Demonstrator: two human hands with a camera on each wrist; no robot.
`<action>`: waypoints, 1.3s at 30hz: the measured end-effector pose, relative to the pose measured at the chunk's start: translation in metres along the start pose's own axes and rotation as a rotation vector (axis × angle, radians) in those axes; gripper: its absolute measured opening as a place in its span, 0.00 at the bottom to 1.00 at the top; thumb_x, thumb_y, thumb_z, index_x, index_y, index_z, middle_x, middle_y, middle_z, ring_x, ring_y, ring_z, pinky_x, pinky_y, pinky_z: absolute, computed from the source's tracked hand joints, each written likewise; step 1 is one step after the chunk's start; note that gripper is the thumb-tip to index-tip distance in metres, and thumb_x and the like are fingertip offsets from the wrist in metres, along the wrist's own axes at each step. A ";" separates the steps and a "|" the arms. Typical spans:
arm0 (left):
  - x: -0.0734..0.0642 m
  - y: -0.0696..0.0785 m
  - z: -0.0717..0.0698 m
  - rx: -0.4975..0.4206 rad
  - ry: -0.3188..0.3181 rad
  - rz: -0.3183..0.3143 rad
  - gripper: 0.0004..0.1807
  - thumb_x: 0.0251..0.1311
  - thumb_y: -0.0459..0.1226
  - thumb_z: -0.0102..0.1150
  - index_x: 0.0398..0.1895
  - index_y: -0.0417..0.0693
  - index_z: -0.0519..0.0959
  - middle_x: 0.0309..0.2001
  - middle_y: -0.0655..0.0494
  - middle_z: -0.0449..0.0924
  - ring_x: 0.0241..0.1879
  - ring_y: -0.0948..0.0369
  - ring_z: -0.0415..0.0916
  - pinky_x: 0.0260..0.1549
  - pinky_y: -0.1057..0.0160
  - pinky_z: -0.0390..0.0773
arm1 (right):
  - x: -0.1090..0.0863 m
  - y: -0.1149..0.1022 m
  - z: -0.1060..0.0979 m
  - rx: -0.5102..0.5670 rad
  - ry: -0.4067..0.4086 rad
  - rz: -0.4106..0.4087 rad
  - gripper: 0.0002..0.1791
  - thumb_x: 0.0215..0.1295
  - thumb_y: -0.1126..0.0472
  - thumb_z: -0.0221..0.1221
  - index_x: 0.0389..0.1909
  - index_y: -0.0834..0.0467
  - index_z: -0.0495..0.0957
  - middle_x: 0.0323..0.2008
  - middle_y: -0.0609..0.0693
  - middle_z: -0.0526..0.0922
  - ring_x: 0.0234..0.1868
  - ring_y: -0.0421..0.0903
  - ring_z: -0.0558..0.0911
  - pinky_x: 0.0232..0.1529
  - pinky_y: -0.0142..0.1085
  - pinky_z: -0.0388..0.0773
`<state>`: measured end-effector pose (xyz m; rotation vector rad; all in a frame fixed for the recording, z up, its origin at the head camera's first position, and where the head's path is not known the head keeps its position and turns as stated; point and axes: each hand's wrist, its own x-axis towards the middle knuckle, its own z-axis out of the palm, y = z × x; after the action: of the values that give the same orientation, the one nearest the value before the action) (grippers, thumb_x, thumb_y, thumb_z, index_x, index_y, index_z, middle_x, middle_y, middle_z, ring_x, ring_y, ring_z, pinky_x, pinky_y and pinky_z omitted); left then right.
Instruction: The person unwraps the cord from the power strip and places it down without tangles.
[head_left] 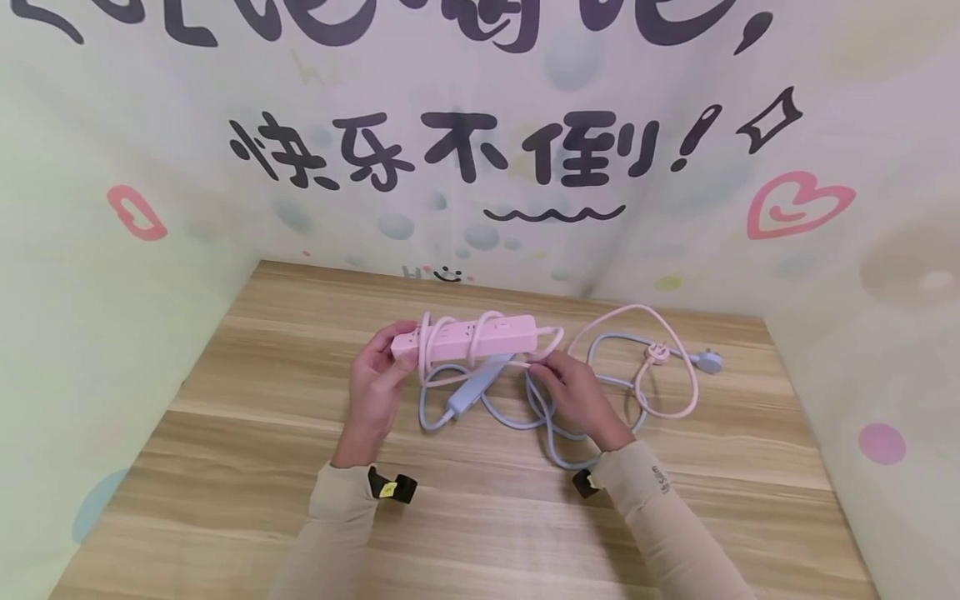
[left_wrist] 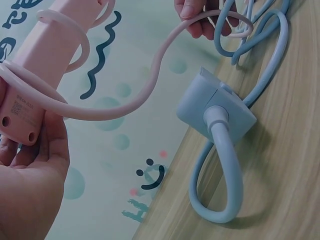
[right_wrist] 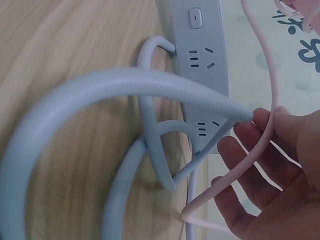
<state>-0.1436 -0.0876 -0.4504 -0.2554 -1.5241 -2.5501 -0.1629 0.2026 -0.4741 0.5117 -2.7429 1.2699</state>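
Note:
In the head view, a pink power strip (head_left: 506, 335) is raised above the table, with pink cord looped several times round it. My left hand (head_left: 372, 387) grips its left end, fingers beneath the strip in the left wrist view. My right hand (head_left: 576, 392) pinches the pink cord (right_wrist: 260, 145) between thumb and index finger, and the cord runs across the other fingers. Below lies a blue power strip (head_left: 471, 392), partly hidden by the pink one. Its blue cord (head_left: 517, 425) spreads in loose loops around and under my right hand.
The pink cord's tail curves right to a pink plug (head_left: 657, 353). Beside it lies a blue plug (head_left: 710, 362). The wooden table (head_left: 480, 533) meets a printed wall sheet (head_left: 420, 233) at the back and both sides.

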 end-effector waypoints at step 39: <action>0.005 -0.007 -0.007 0.160 0.020 0.061 0.22 0.56 0.14 0.55 0.57 0.23 0.73 0.48 0.62 0.84 0.49 0.68 0.80 0.53 0.74 0.80 | -0.073 -0.019 -0.028 0.216 -0.006 -0.108 0.07 0.69 0.67 0.62 0.42 0.56 0.87 0.27 0.51 0.80 0.26 0.33 0.70 0.25 0.27 0.69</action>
<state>-0.1501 -0.0908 -0.4588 -0.2507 -1.6744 -2.3618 -0.0900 0.2319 -0.4573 0.6712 -2.5570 1.5469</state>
